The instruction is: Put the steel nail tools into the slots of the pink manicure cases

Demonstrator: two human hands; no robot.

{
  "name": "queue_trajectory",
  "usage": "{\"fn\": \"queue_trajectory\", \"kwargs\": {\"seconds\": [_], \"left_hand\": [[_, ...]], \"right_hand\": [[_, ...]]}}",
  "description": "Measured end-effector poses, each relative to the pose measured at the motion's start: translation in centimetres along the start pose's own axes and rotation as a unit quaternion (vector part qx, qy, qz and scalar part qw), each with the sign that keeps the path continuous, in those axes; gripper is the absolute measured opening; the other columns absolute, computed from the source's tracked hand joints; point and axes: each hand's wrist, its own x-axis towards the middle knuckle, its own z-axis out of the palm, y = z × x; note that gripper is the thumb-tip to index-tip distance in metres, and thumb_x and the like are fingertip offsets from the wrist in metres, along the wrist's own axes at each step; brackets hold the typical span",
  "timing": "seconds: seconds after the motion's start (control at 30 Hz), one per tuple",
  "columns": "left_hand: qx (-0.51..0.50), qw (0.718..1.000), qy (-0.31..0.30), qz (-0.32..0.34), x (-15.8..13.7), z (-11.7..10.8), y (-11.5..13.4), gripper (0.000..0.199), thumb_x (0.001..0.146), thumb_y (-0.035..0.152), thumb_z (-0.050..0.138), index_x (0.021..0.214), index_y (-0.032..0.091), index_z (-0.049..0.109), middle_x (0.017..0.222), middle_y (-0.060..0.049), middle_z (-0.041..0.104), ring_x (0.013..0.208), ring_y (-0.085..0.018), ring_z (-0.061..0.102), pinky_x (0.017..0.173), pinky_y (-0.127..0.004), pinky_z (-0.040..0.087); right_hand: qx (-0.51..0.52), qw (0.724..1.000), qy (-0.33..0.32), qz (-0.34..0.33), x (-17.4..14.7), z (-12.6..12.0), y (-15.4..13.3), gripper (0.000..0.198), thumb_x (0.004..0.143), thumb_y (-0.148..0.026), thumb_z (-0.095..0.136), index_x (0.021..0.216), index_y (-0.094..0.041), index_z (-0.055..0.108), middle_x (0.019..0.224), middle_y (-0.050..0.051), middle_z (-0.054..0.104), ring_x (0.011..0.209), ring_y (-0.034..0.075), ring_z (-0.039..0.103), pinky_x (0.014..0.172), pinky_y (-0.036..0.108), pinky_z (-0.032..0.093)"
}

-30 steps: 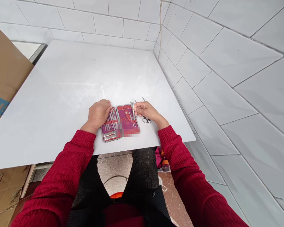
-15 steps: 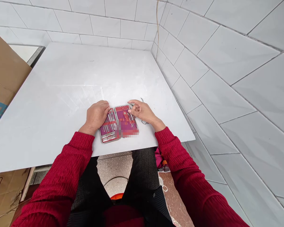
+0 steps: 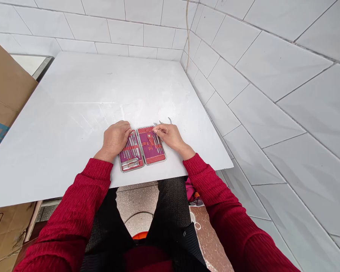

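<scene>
An open manicure case (image 3: 154,160), red and purple inside with a metal rim, lies on the white table. Its left half holds several slim metal tools (image 3: 132,147) under a red strap, with nail clippers (image 3: 130,163) near the bottom. More thin tools sit along the right side of the other half. My left hand (image 3: 115,139) grips the left half, fingers curled at its upper left edge. Over the upper right corner, my right hand (image 3: 170,135) has thumb and fingertips pinched together; what lies between them is hidden. Metal tips (image 3: 170,120) show just beyond that hand.
The white table (image 3: 82,87) runs back to tiled walls (image 3: 243,75) behind and on the right. Cardboard boxes (image 3: 5,90) stand at the left. A thin cable (image 3: 187,37) hangs in the corner. My legs are below the table's front edge.
The fingers of my right hand have closed from a spread pose into a pinch at the case's upper right. My left hand and the case have stayed in place.
</scene>
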Motion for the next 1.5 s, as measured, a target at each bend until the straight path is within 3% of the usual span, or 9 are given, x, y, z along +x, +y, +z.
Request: {"fn": "queue_trajectory", "kwargs": {"seconds": [0.67, 0.8, 0.9, 1.0, 1.07, 1.27, 1.5], "left_hand": [[0.009, 1.0, -0.001, -0.003, 0.1, 0.0, 0.1, 0.029, 0.099, 0.027, 0.044, 0.086, 0.023, 0.07, 0.112, -0.004, 0.074, 0.101, -0.024, 0.067, 0.076, -0.037, 0.05], [0.008, 1.0, 0.002, 0.001, 0.1, 0.2, -0.2, 0.029, 0.099, 0.028, 0.044, 0.087, 0.023, 0.07, 0.113, -0.005, 0.073, 0.103, -0.025, 0.067, 0.077, -0.038, 0.05], [0.007, 1.0, 0.0, 0.002, 0.1, 0.2, -0.2, 0.03, 0.099, 0.028, 0.043, 0.087, 0.023, 0.07, 0.112, -0.005, 0.073, 0.102, -0.025, 0.067, 0.075, -0.038, 0.05], [0.005, 1.0, -0.002, -0.001, 0.1, 0.1, -0.1, 0.03, 0.099, 0.028, 0.043, 0.086, 0.024, 0.069, 0.11, -0.005, 0.073, 0.101, -0.025, 0.067, 0.073, -0.037, 0.05], [0.004, 1.0, -0.002, -0.001, 0.1, 0.0, -0.1, 0.029, 0.099, 0.028, 0.043, 0.086, 0.024, 0.069, 0.109, -0.005, 0.073, 0.101, -0.025, 0.067, 0.073, -0.037, 0.049], [0.01, 1.0, 0.005, -0.005, -0.1, -0.1, -0.1, 0.029, 0.099, 0.028, 0.042, 0.086, 0.023, 0.068, 0.108, -0.005, 0.073, 0.1, -0.025, 0.067, 0.074, -0.038, 0.049], [0.01, 1.0, 0.005, -0.004, -0.1, 0.0, -0.1, 0.028, 0.099, 0.027, 0.043, 0.084, 0.023, 0.066, 0.107, -0.004, 0.073, 0.099, -0.025, 0.067, 0.073, -0.037, 0.047]], "right_hand": [[-0.026, 0.999, -0.022, -0.006, -0.7, 0.0, -1.1, 0.027, 0.092, -0.042, 0.06, 0.075, -0.022, 0.069, 0.061, -0.003, 0.052, 0.056, 0.013, 0.045, 0.063, 0.032, 0.043], [-0.012, 0.999, 0.012, -0.03, -0.9, 0.0, -1.1, 0.025, 0.091, -0.046, 0.065, 0.084, -0.024, 0.073, 0.073, 0.0, 0.061, 0.063, 0.015, 0.051, 0.069, 0.034, 0.046], [0.0, 0.995, 0.094, -0.035, -0.9, -0.9, -1.0, 0.024, 0.09, -0.045, 0.065, 0.095, -0.024, 0.076, 0.087, 0.004, 0.068, 0.073, 0.017, 0.055, 0.074, 0.035, 0.049], [-0.032, 0.981, 0.19, 0.004, -0.6, -2.3, -0.6, 0.023, 0.09, -0.041, 0.063, 0.095, -0.022, 0.075, 0.089, 0.005, 0.069, 0.075, 0.018, 0.056, 0.076, 0.035, 0.049], [-0.084, 0.971, 0.221, 0.044, -0.5, -3.2, -0.2, 0.02, 0.09, -0.037, 0.061, 0.091, -0.022, 0.074, 0.087, 0.004, 0.07, 0.074, 0.019, 0.057, 0.075, 0.034, 0.048], [-0.247, 0.947, 0.169, 0.12, -0.6, -3.9, -0.1, 0.012, 0.09, -0.029, 0.062, 0.087, -0.022, 0.07, 0.091, 0.004, 0.072, 0.082, 0.02, 0.061, 0.073, 0.032, 0.043], [-0.313, 0.92, 0.126, 0.2, 0.9, -3.8, 0.2, 0.02, 0.093, -0.041, 0.064, 0.088, -0.022, 0.069, 0.091, 0.008, 0.074, 0.082, 0.024, 0.065, 0.07, 0.033, 0.041]]}}
